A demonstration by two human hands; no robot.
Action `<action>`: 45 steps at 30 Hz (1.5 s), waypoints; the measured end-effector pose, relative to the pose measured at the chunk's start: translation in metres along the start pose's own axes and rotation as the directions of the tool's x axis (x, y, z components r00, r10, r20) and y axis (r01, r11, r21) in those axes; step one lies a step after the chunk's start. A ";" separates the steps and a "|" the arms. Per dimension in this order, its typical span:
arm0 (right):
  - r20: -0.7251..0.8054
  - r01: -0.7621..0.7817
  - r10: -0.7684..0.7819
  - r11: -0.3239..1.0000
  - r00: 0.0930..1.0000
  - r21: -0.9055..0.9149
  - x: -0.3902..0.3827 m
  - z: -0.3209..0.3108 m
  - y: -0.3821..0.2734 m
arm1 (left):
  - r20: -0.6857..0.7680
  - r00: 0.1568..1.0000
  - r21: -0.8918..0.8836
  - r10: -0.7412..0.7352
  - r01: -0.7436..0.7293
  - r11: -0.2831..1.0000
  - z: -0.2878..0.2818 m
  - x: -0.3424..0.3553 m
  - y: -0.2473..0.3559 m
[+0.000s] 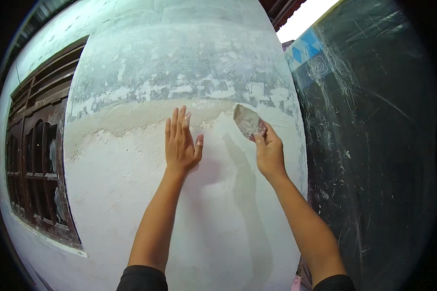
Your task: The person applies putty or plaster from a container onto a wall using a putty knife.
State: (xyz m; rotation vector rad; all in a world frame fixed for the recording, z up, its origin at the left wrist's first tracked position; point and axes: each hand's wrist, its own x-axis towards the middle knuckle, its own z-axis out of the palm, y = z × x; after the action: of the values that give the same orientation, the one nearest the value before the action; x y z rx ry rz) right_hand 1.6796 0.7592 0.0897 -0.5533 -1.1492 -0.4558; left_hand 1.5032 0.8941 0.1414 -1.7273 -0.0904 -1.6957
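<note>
My right hand (269,149) grips a small pointed trowel (248,120) by its handle. Its leaf-shaped blade is smeared with pale filler and tilts up to the left, the tip close to the wall (131,194). Whether that tip touches the surface I cannot tell. Left of it, my left hand (180,143) is raised with fingers stretched upward, and whitish smears mark the fingers and thumb. It holds nothing; whether the palm rests on the wall is hidden. Behind the fingertips runs a beige band of plaster (131,116) with a ragged lower edge.
Above the band the wall is grey-blue with scraped white patches (179,63). A dark wooden window (39,145) with slats and arched panes is at the left. Close on the right stands a large scuffed black panel (374,145) with a blue patterned patch (310,56).
</note>
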 end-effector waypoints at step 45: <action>-0.041 0.035 -0.099 0.664 0.994 -0.747 0.083 0.087 -0.012 | -0.177 0.974 -0.061 -0.138 0.129 0.990 -0.020 -0.003 -0.009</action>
State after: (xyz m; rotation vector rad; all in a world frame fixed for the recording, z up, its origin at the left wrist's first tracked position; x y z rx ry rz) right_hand 1.6378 0.7992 0.1960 -1.2046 -0.8688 -1.0298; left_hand 1.4816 0.8919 0.1408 -1.6251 -0.0846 -1.9610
